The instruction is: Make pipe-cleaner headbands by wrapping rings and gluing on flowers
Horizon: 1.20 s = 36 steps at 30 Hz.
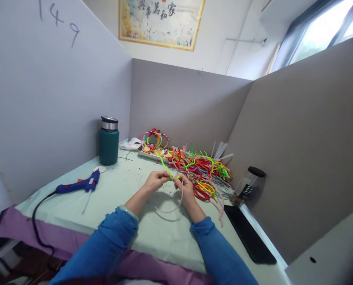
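Note:
Both my hands meet over the middle of the table, pinching a bright green pipe cleaner (pixel 164 164). One length of it sticks up and away from the fingers of my left hand (pixel 156 180). My right hand (pixel 185 190) grips it close by, where a short green bit shows at the fingertips. From the right hand a thin grey-white curved band (pixel 172 210) hangs down in an open arc toward the table. The green strand seems wound at the band's end, but the fingers partly cover that spot.
Beyond my hands lies a heap of coloured pipe cleaners (pixel 200 162), with a tray (pixel 154 155) holding finished-looking hoops (pixel 152 138). On the left are a green flask (pixel 108 141) and a blue glue gun (pixel 78 185) with its cord. A black phone (pixel 249 233) and clear jar (pixel 249 184) lie right.

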{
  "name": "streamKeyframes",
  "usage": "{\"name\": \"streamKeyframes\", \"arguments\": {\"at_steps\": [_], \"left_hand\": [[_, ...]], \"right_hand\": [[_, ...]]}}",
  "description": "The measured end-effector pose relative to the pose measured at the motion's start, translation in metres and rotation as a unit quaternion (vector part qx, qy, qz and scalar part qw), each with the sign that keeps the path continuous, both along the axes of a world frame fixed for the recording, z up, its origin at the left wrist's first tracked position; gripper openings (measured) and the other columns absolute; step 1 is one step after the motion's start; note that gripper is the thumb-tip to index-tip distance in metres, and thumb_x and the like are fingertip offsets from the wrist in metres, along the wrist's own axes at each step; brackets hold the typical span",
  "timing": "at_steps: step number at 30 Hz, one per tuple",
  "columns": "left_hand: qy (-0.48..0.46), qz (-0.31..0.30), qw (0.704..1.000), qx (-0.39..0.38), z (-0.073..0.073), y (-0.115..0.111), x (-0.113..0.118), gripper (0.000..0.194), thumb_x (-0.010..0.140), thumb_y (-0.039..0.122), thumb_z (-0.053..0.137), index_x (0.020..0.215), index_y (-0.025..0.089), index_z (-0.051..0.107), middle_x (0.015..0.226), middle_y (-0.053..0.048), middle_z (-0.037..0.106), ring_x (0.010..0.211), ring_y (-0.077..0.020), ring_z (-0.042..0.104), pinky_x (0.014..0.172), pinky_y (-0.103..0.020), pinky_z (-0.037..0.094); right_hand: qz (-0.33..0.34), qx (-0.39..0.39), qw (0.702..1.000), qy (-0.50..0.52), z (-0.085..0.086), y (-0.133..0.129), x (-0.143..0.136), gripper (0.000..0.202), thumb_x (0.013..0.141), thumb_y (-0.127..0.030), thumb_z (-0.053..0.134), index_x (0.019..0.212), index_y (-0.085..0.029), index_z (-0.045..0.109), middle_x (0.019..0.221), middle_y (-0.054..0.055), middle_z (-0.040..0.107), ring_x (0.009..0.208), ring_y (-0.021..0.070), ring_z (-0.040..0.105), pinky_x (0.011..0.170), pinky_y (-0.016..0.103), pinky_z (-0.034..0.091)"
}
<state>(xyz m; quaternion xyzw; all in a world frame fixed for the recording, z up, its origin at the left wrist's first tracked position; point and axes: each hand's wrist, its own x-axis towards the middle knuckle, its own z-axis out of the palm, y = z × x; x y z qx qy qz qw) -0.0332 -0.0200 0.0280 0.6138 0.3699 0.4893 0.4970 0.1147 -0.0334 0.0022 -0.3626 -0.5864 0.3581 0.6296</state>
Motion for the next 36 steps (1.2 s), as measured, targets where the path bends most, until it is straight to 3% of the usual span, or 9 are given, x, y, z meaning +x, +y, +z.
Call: {"name": "streamKeyframes", "arguments": {"at_steps": [7,11,17,22,28,32,36], "left_hand": [[-0.052,-0.083,0.994,-0.049,0.0042,-0.0036,-0.0043,0.03,0.071,0.041,0.063,0.076,0.012,0.059,0.049,0.005,0.05,0.034,-0.0022,0.026,0.037,-0.021,0.014],[-0.056,-0.102,0.985,-0.124,0.0027,-0.0008,-0.0069,0.03,0.071,0.043,0.062,0.072,0.013,0.054,0.055,0.003,0.056,0.031,-0.0009,0.022,0.035,-0.021,0.01],[-0.021,-0.11,0.978,-0.176,-0.0012,0.0011,-0.009,0.037,0.067,0.049,0.065,0.072,0.013,0.055,0.044,0.009,0.04,0.03,-0.001,0.017,0.036,-0.022,0.005],[-0.016,-0.11,0.982,-0.155,-0.0022,0.0013,-0.0091,0.041,0.063,0.05,0.069,0.078,0.013,0.058,0.043,0.011,0.033,0.032,-0.0015,0.017,0.037,-0.022,0.005],[0.026,-0.046,0.995,-0.084,0.0007,0.0001,-0.0046,0.04,0.06,0.05,0.071,0.063,0.015,0.053,0.042,0.01,0.031,0.036,-0.0021,0.019,0.038,-0.021,0.008],[0.074,-0.013,0.995,-0.062,0.0027,-0.0003,-0.0033,0.041,0.061,0.052,0.069,0.07,0.012,0.062,0.045,0.008,0.037,0.039,-0.0034,0.025,0.041,-0.021,0.013],[0.055,-0.033,0.998,0.011,-0.0013,0.0033,-0.0027,0.038,0.061,0.047,0.069,0.071,0.01,0.066,0.054,0.003,0.049,0.05,-0.0066,0.037,0.047,-0.02,0.026]], "right_hand": [[0.015,0.019,1.0,-0.014,0.0012,-0.0017,0.0013,0.018,0.079,-0.033,0.061,0.07,-0.019,0.056,0.056,-0.005,0.044,0.054,0.0103,0.039,0.053,0.023,0.032],[0.03,0.015,0.999,-0.017,0.0,-0.0018,0.0019,0.016,0.078,-0.033,0.062,0.072,-0.019,0.058,0.056,-0.005,0.045,0.054,0.0105,0.041,0.054,0.023,0.033],[0.056,0.014,0.998,-0.019,-0.0027,-0.0003,0.0022,0.015,0.077,-0.034,0.062,0.075,-0.019,0.06,0.057,-0.005,0.047,0.054,0.0109,0.041,0.053,0.024,0.033],[0.056,0.016,0.998,-0.016,-0.0034,0.001,0.0024,0.016,0.077,-0.034,0.062,0.073,-0.019,0.06,0.057,-0.005,0.046,0.054,0.0107,0.041,0.053,0.024,0.033],[0.039,0.004,0.999,-0.022,-0.0013,-0.001,0.0026,0.019,0.078,-0.036,0.062,0.072,-0.019,0.059,0.054,-0.005,0.045,0.052,0.0104,0.04,0.052,0.023,0.032],[0.033,-0.001,0.999,-0.01,-0.0003,-0.0019,0.002,0.02,0.077,-0.037,0.061,0.072,-0.018,0.058,0.053,-0.005,0.045,0.051,0.0102,0.039,0.051,0.023,0.032],[0.026,-0.001,1.0,-0.006,0.0005,-0.0022,0.0019,0.021,0.076,-0.039,0.062,0.071,-0.019,0.058,0.053,-0.005,0.045,0.051,0.0104,0.04,0.052,0.024,0.032]]}}
